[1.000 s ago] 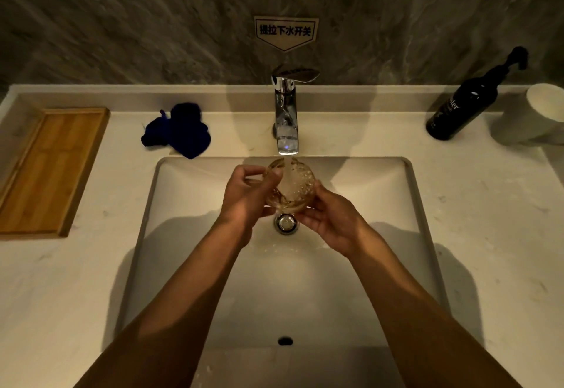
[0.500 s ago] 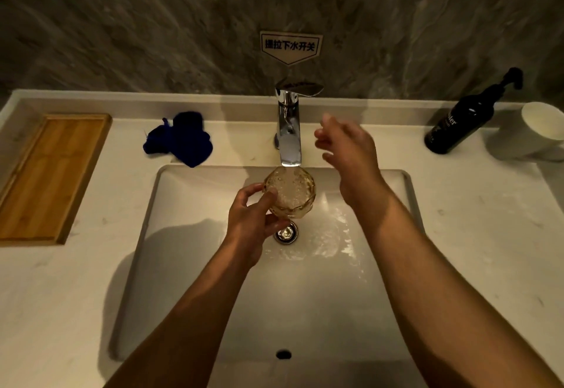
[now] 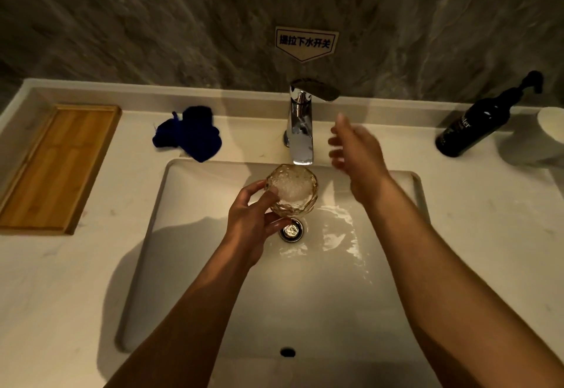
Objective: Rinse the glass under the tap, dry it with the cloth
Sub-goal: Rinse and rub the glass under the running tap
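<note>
A: Glass (image 3: 292, 194) under tap (image 3: 300, 131), over sink (image 3: 305, 296), full of frothing water. Held by left hand (image 3: 253, 226), fingers curled round lower wall and base.

B: And right hand (image 3: 355, 156)?

A: Raised beside tap, fingers loosely spread, holding nothing. Blurred, so fine detail unclear.

B: How likely to handle?

A: Probably heavy with water, slick when wet, rigid, breakable against basin. Safest taken round faceted wall, base supported, as now.

B: Materials and shapes?

A: Glass amber-tinted, round, dimpled facets. Tap chrome, flat lever on top. Sink white, rectangular, glossy, metal drain (image 3: 291, 230) below glass. Cloth (image 3: 190, 134) dark blue, soft, crumpled on pale counter left of tap, well apart from glass. Wooden tray (image 3: 58, 168) far left. Black pump bottle (image 3: 476, 125) and white cup (image 3: 549, 131) far right. Dark veined stone wall behind, small sign (image 3: 306, 43) above tap.
</note>
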